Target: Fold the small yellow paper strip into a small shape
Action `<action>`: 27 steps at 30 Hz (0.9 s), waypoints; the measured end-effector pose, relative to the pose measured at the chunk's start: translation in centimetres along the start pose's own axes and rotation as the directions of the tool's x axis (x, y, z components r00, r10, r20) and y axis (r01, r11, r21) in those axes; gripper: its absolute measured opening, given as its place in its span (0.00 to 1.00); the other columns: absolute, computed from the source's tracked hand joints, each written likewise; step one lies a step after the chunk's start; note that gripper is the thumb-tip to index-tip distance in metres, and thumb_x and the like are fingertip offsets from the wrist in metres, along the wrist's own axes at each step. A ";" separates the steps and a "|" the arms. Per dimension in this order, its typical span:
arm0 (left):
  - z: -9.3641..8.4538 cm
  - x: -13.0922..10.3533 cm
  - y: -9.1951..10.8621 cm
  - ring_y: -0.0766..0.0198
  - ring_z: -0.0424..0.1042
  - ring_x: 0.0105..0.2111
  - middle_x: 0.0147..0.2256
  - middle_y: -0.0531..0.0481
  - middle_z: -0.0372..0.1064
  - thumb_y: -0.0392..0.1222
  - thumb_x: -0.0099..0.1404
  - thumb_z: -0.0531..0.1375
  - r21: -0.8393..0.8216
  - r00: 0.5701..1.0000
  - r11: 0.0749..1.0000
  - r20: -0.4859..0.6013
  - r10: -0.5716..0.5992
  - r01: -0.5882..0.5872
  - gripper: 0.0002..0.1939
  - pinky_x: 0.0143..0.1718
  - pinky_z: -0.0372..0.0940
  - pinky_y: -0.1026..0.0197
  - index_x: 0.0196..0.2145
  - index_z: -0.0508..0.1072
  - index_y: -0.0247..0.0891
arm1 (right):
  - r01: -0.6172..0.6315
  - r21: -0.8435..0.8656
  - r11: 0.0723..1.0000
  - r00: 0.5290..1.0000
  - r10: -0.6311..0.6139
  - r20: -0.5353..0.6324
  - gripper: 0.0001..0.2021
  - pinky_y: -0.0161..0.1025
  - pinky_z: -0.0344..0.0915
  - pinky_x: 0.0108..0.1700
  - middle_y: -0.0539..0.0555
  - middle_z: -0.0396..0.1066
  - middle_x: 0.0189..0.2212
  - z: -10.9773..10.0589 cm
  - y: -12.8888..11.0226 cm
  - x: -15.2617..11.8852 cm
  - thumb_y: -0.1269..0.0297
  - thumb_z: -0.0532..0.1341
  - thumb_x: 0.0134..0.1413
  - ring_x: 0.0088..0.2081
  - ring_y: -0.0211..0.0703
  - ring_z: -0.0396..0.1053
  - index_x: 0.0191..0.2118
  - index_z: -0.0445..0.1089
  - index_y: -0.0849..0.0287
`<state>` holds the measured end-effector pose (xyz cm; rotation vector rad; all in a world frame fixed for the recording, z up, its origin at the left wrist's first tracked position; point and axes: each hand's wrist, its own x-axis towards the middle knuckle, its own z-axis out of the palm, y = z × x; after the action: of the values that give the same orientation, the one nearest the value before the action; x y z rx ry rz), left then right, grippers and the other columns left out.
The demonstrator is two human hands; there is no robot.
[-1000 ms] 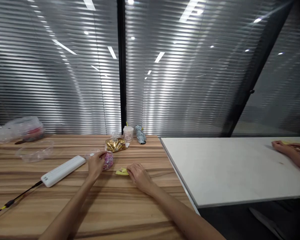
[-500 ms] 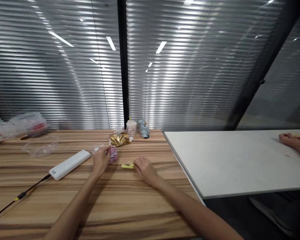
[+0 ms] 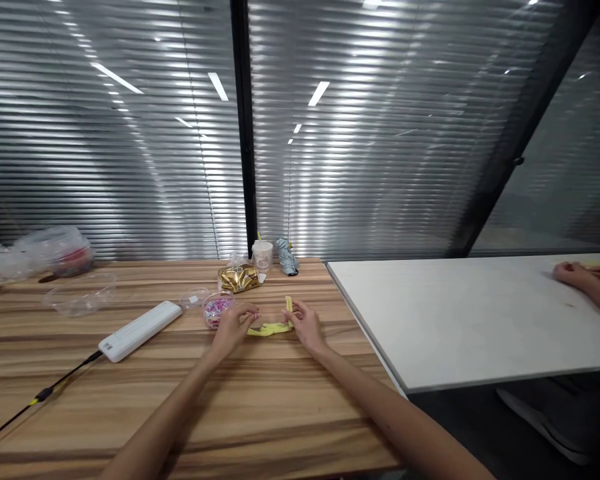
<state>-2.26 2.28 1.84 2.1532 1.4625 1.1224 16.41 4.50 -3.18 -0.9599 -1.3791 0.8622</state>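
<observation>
A thin yellow strip [image 3: 271, 328] lies stretched on the wooden table [image 3: 130, 393] between both my hands. My left hand [image 3: 236, 325] pinches its left end, and my right hand [image 3: 304, 321] pinches the right end, which sticks up past the fingers. Just left of my left hand stands a small clear tub [image 3: 217, 309] filled with pink and purple bits, its clear lid [image 3: 194, 298] lying beside it.
A white power strip [image 3: 140, 330] with a black cable lies to the left. A gold packet [image 3: 238, 277], a small cup [image 3: 263, 254] and a crumpled blue wrapper [image 3: 286, 257] sit by the window. Clear containers [image 3: 80, 293] are far left. Another person's hands [image 3: 583, 275] rest on the white table [image 3: 460, 320].
My left hand let go of the small tub and moved right to the yellow strip. My right hand shifted right, and the strip is now pulled out between both hands.
</observation>
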 end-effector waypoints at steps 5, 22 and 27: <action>-0.4 -0.1 -0.8 0.58 0.68 0.40 0.41 0.45 0.70 0.42 0.53 0.58 -0.010 0.955 0.998 0.291 -0.058 0.064 0.08 0.40 0.62 0.61 0.25 0.75 0.37 | -0.028 -0.031 0.999 0.999 0.027 -0.032 0.10 0.37 0.66 0.27 0.51 0.70 0.25 -0.1 0.7 0.2 0.57 0.55 0.49 0.27 0.43 0.71 0.31 0.63 0.59; 0.9 -0.7 -0.3 0.64 0.68 0.27 0.26 0.48 0.72 0.35 0.51 0.57 -0.075 0.920 0.997 0.390 0.046 -0.018 0.07 0.31 0.59 0.65 0.25 0.75 0.34 | 0.436 -0.401 0.806 0.899 -0.374 0.225 0.17 0.37 0.61 0.41 0.57 0.66 0.40 0.2 -1.8 -1.5 0.70 0.44 0.58 0.40 0.41 0.63 0.52 0.59 0.61; 1.0 -0.4 -0.3 0.65 0.65 0.25 0.24 0.48 0.71 0.43 0.51 0.59 -0.222 0.937 0.962 0.341 -0.078 0.161 0.10 0.26 0.57 0.65 0.25 0.75 0.31 | 0.542 -0.366 0.756 0.837 -0.450 0.310 0.17 0.39 0.61 0.44 0.55 0.68 0.41 0.2 -2.0 -1.8 0.73 0.48 0.56 0.42 0.41 0.64 0.50 0.63 0.58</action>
<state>-1.81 2.24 0.86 1.9357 1.2151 0.8040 16.09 2.09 -2.08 -0.7781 -1.9512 0.2349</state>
